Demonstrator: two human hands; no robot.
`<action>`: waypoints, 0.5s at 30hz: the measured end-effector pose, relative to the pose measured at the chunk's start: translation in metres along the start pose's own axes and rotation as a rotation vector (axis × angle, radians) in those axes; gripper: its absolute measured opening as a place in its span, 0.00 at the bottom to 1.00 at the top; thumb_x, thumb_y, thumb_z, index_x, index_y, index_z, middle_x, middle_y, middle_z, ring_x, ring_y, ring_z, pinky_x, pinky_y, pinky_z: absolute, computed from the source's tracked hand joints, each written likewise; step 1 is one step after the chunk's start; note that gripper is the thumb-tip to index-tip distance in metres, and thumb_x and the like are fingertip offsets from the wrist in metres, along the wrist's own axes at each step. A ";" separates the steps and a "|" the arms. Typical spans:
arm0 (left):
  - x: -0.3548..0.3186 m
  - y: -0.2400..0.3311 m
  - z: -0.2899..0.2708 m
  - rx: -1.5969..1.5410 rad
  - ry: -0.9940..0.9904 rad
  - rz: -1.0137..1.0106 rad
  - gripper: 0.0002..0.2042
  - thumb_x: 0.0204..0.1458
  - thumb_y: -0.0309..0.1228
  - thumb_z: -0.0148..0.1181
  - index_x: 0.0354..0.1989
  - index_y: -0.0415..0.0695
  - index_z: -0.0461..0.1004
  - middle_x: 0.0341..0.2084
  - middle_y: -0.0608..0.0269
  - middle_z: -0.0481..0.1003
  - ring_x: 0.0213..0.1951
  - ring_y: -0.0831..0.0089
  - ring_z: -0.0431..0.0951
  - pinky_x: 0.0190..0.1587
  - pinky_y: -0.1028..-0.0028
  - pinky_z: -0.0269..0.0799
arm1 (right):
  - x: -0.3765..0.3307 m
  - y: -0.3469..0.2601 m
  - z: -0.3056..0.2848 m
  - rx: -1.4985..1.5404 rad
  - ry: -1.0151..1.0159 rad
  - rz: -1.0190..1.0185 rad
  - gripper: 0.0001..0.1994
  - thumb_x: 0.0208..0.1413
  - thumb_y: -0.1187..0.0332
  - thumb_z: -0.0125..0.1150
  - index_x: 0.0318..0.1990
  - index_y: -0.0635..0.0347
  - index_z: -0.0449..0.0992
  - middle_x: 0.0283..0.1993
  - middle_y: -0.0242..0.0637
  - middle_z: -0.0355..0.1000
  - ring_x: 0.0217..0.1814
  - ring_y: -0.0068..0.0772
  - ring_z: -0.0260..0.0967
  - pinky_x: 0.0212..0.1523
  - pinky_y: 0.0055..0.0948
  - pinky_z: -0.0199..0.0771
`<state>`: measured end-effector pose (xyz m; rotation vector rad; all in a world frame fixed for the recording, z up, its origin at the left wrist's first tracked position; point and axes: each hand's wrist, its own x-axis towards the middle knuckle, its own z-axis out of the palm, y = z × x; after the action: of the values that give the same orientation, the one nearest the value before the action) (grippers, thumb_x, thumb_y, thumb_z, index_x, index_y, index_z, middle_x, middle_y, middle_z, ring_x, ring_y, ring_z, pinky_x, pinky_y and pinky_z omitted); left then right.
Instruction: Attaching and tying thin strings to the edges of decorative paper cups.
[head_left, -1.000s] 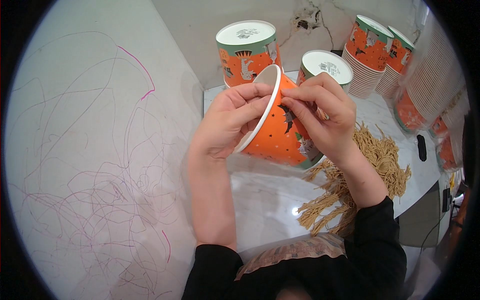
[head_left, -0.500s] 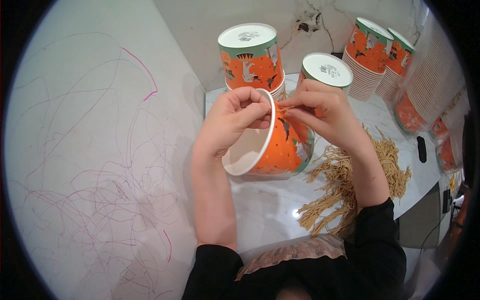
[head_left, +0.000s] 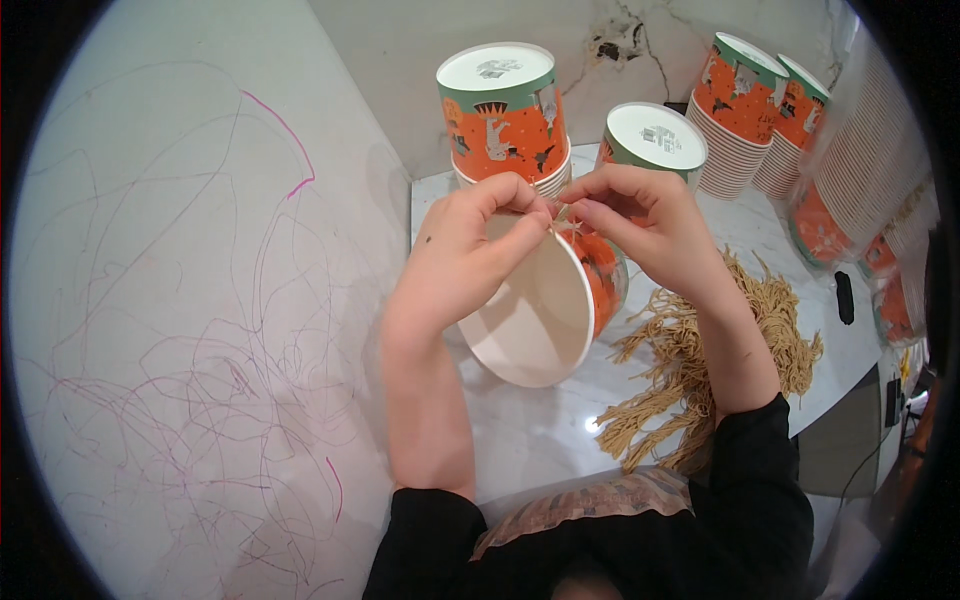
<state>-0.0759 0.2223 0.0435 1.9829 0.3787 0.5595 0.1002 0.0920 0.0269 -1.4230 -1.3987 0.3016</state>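
Observation:
My left hand (head_left: 465,255) grips the rim of an orange paper bucket (head_left: 545,305), tilted so its white inside faces me. My right hand (head_left: 645,215) pinches a thin tan string (head_left: 558,215) at the bucket's upper rim, fingertips almost touching my left thumb. The bucket hangs above the white marble counter (head_left: 530,430). A pile of tan strings (head_left: 700,360) lies on the counter just under my right forearm.
Upside-down stacks of orange buckets stand behind: one stack (head_left: 500,110) at centre, another (head_left: 655,140) right of it, two stacks (head_left: 745,110) farther right. Bagged stacks (head_left: 870,170) lean at the right edge. A scribbled white wall (head_left: 190,300) fills the left.
The bucket has been turned over in my hands: its mouth now faces me and it sits lower. Both hands stayed at the rim, fingertips closer together.

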 end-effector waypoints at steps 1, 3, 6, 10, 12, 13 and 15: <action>0.000 -0.002 0.000 0.000 0.002 -0.002 0.05 0.61 0.27 0.60 0.35 0.39 0.75 0.43 0.61 0.81 0.47 0.75 0.79 0.53 0.73 0.71 | 0.000 -0.001 0.001 0.143 -0.039 0.056 0.09 0.59 0.70 0.67 0.43 0.66 0.82 0.31 0.32 0.79 0.32 0.19 0.74 0.33 0.22 0.74; 0.000 -0.007 0.002 -0.105 0.075 0.015 0.08 0.59 0.30 0.60 0.36 0.36 0.75 0.32 0.64 0.80 0.36 0.73 0.79 0.44 0.72 0.74 | -0.001 -0.003 0.003 0.287 -0.080 0.112 0.11 0.59 0.69 0.68 0.44 0.68 0.82 0.32 0.31 0.79 0.34 0.15 0.74 0.34 0.20 0.74; -0.001 -0.004 0.003 -0.124 0.089 -0.024 0.08 0.59 0.30 0.60 0.37 0.36 0.75 0.35 0.62 0.80 0.36 0.75 0.79 0.42 0.72 0.75 | -0.005 -0.012 0.002 0.183 -0.153 0.125 0.13 0.54 0.70 0.72 0.44 0.69 0.83 0.35 0.34 0.81 0.37 0.19 0.77 0.40 0.22 0.78; 0.000 -0.006 0.006 -0.129 0.087 0.043 0.08 0.61 0.31 0.60 0.39 0.37 0.74 0.40 0.62 0.79 0.36 0.76 0.79 0.41 0.72 0.75 | -0.006 -0.010 0.002 0.100 -0.100 0.050 0.12 0.54 0.71 0.71 0.43 0.69 0.83 0.37 0.37 0.82 0.39 0.22 0.79 0.44 0.25 0.79; 0.000 -0.001 0.007 -0.139 0.009 0.033 0.06 0.65 0.31 0.57 0.41 0.41 0.73 0.50 0.60 0.77 0.40 0.79 0.78 0.43 0.76 0.74 | -0.007 -0.011 0.000 0.019 -0.054 -0.018 0.09 0.54 0.74 0.69 0.42 0.68 0.83 0.37 0.39 0.83 0.41 0.25 0.80 0.46 0.27 0.79; 0.000 0.001 0.006 -0.137 0.011 0.033 0.06 0.65 0.31 0.57 0.41 0.41 0.73 0.50 0.60 0.77 0.40 0.79 0.78 0.43 0.76 0.74 | -0.007 -0.012 -0.001 0.021 -0.055 -0.019 0.09 0.54 0.74 0.69 0.42 0.68 0.83 0.37 0.39 0.83 0.41 0.25 0.80 0.46 0.27 0.79; 0.000 0.003 0.001 -0.260 -0.136 -0.027 0.08 0.66 0.33 0.56 0.44 0.41 0.71 0.49 0.60 0.77 0.42 0.79 0.78 0.44 0.76 0.75 | -0.005 -0.016 -0.004 0.063 -0.099 -0.164 0.07 0.55 0.75 0.67 0.41 0.68 0.83 0.36 0.38 0.83 0.41 0.25 0.80 0.47 0.27 0.78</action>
<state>-0.0748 0.2205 0.0454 1.7515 0.2352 0.4311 0.0930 0.0815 0.0386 -1.2477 -1.5636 0.3109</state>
